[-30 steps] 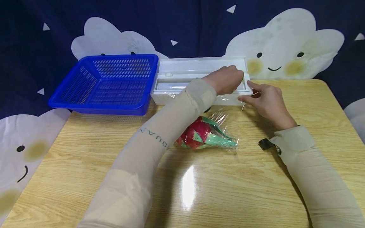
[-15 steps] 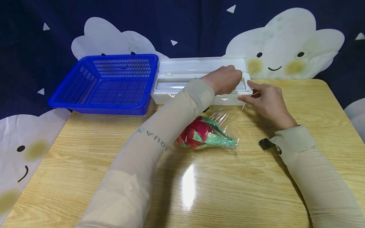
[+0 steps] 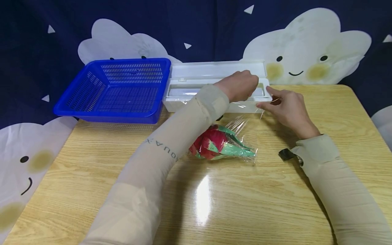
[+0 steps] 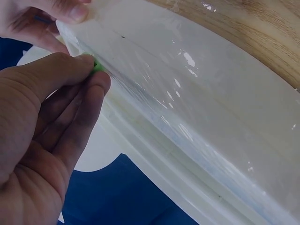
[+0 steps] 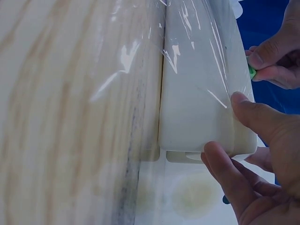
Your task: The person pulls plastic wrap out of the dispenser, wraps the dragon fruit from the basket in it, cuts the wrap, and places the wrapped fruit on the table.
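Observation:
A white cling film dispenser lies at the back of the table with its lid raised. My left hand pinches a small green slide cutter at the dispenser's front edge. At the right end, my right hand grips the dispenser's corner between thumb and fingers. Clear cling film drapes over the front wall and down onto the table. In front lies a red dragon fruit with green tips, covered in film; my left forearm hides part of it. The cutter is hidden in the head view.
To the left of the dispenser stands a blue plastic basket with slotted walls. The wooden table stretches toward me. A dark blue cloth with white clouds hangs behind.
My left hand has shifted slightly left along the dispenser's front edge. The right hand keeps its hold on the corner, and the dragon fruit stays where it was.

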Motion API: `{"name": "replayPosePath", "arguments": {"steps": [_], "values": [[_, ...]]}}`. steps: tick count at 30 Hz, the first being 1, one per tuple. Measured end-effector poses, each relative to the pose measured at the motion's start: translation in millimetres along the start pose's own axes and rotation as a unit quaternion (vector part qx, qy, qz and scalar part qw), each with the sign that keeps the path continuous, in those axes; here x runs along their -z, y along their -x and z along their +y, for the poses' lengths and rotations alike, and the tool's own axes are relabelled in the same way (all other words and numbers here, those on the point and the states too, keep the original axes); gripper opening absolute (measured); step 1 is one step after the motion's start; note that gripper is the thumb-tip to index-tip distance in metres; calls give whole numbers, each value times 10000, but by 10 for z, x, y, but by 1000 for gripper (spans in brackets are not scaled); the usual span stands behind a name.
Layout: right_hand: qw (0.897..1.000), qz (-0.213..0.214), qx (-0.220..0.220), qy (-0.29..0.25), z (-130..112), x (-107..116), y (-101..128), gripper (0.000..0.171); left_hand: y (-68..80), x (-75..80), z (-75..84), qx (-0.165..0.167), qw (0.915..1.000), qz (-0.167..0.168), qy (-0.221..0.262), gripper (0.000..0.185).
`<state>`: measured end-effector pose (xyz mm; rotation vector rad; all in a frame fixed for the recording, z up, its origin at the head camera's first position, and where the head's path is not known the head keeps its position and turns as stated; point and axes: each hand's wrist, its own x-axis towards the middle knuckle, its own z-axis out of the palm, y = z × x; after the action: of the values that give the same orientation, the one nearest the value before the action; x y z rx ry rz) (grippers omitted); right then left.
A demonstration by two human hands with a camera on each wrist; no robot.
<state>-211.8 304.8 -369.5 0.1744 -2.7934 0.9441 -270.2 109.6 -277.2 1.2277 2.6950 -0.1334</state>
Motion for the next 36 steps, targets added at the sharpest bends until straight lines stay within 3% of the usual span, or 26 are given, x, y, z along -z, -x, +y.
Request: {"name": "replayPosePath", "arguments": {"steps": [36], "values": [[9999, -68, -42, -83, -14, -2, 7, 73, 122, 49, -72, 165, 9995, -244, -67, 24]]}}
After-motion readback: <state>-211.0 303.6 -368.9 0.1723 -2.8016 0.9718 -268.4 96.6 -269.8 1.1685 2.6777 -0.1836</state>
